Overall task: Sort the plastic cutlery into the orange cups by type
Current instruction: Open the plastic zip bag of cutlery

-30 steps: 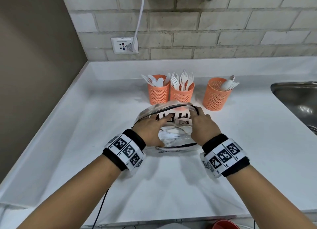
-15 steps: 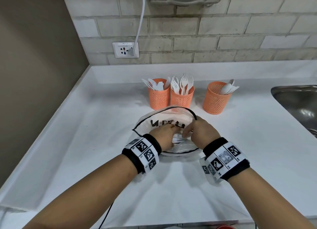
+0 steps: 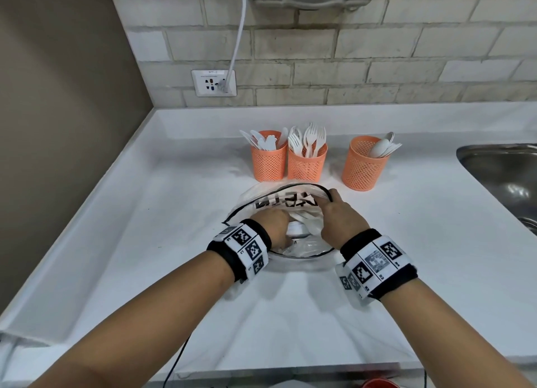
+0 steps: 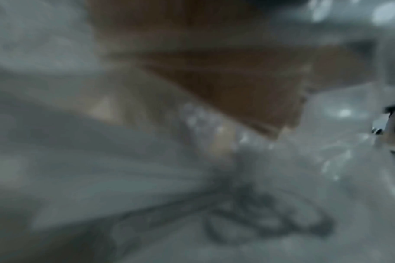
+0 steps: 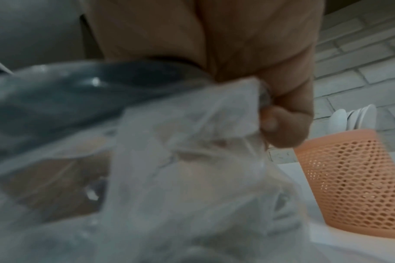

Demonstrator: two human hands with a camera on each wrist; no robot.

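Note:
Three orange mesh cups stand at the back of the white counter [image 3: 145, 257]: the left cup [image 3: 268, 162] holds knives, the middle cup [image 3: 307, 165] forks, the right cup [image 3: 364, 168] spoons [image 3: 382, 148]. In front of them lies a clear plastic bag [image 3: 279, 203] with a black rim and black lettering. My left hand [image 3: 276, 223] reaches inside it among white cutlery [image 3: 299, 228]; its fingers are hidden. My right hand [image 3: 334, 206] pinches the bag's far right rim. In the right wrist view its fingers [image 5: 279, 128] pinch the bag [image 5: 181, 142] beside the spoon cup [image 5: 354, 178]. The left wrist view is blurred.
A steel sink [image 3: 508, 178] is set into the counter at the right. On the brick back wall a white cable runs into a socket [image 3: 213, 82]. A brown wall closes the left side. A black cable [image 3: 177, 355] hangs over the front edge.
My left hand has pushed deeper into the bag. My right hand has moved from the middle of the bag's mouth to its far right rim and holds it up.

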